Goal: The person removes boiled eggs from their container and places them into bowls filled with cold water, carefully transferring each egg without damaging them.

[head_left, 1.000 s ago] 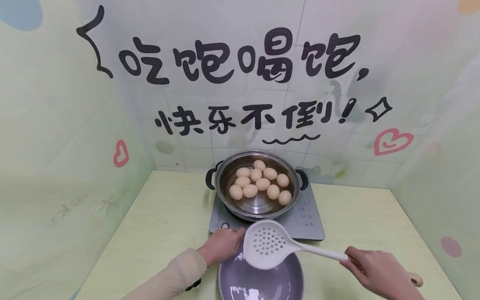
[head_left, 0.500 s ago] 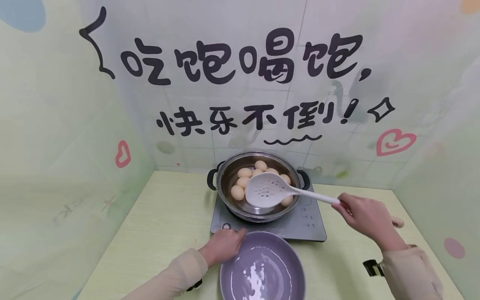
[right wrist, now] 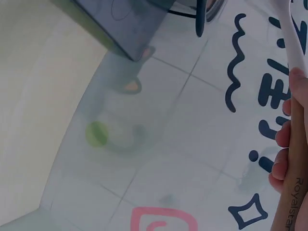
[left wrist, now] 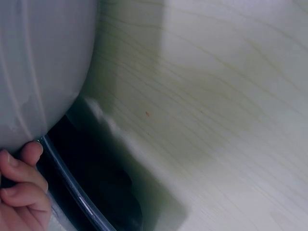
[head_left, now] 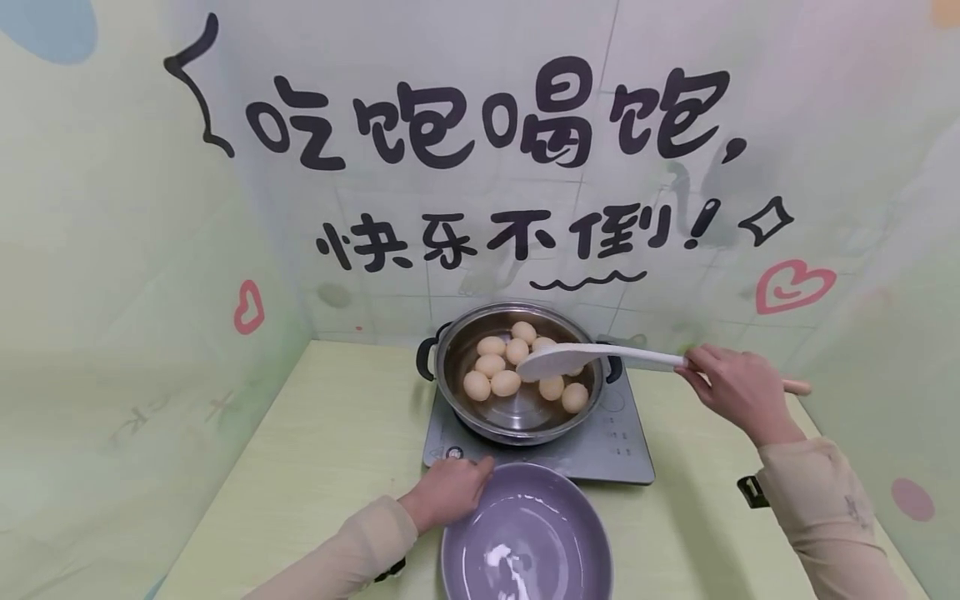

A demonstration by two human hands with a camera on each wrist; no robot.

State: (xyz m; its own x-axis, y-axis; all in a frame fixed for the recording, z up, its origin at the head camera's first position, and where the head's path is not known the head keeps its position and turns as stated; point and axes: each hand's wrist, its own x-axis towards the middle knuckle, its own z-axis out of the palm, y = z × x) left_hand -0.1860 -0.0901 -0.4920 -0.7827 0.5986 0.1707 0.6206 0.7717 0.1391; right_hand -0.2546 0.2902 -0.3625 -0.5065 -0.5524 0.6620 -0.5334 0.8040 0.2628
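Observation:
My right hand point(head_left: 738, 390) grips the wooden handle of a white skimmer point(head_left: 562, 358). Its bowl is tilted nearly edge-on above the eggs, hiding a few of them. Below it, several pale brown eggs point(head_left: 506, 383) sit in a steel pot point(head_left: 517, 435) with black side handles. In the right wrist view, fingers wrap the wooden handle point(right wrist: 294, 192). My left hand point(head_left: 450, 493) holds the upper left rim of a glossy purple bowl point(head_left: 540, 533) in front of the pot. The left wrist view shows curled fingers point(left wrist: 24, 183) against the bowl's outside wall.
Under the pot lies a grey induction cooker point(head_left: 600, 467) on a light wood-grain table point(head_left: 322, 417). A printed wall covering point(head_left: 480, 183) with large black characters stands close behind, and similar sheets close in both sides.
The skimmer has moved from over the purple bowl to above the pot, then turned nearly edge-on over the eggs. My left hand stays at the bowl's rim.

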